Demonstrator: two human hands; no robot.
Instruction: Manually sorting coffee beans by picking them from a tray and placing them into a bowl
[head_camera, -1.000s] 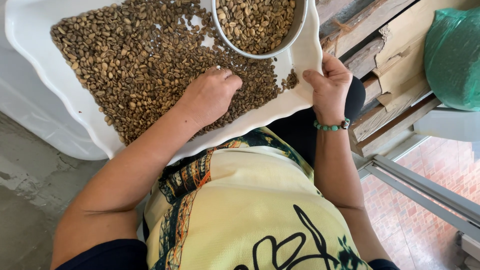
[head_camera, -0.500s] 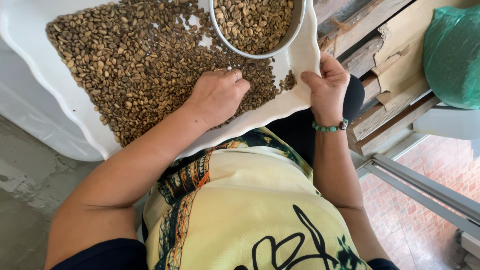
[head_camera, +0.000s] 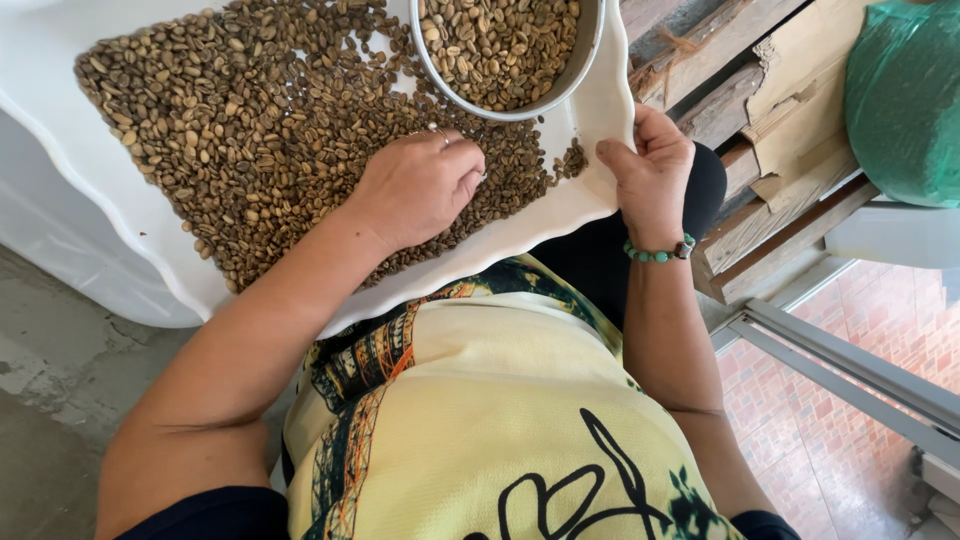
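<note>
Curling back from the bowl (head_camera: 500, 55), left hand (head_camera: 415, 190) now rests half-closed on beans (head_camera: 250, 130); right hand (head_camera: 650, 175) keeps pinching the tray (head_camera: 600, 190) rim.

- I took the place for a small, home-run coffee sorting spot, not a factory floor.
- A wide white tray (head_camera: 600, 110) with a scalloped rim lay across the person's lap, spread with pale unroasted beans (head_camera: 250, 130), and a round metal bowl (head_camera: 590, 40) of the same beans sat on it.
- The floor (head_camera: 50, 400) on one side was bare, stained concrete.
- Rough wooden planks (head_camera: 760, 100) were stacked beside the tray, with a green plastic sack (head_camera: 905, 100) resting on them.
- A metal door track (head_camera: 840, 370) ran along red brick paving (head_camera: 830, 450), so I judged we were at a doorway.
</note>
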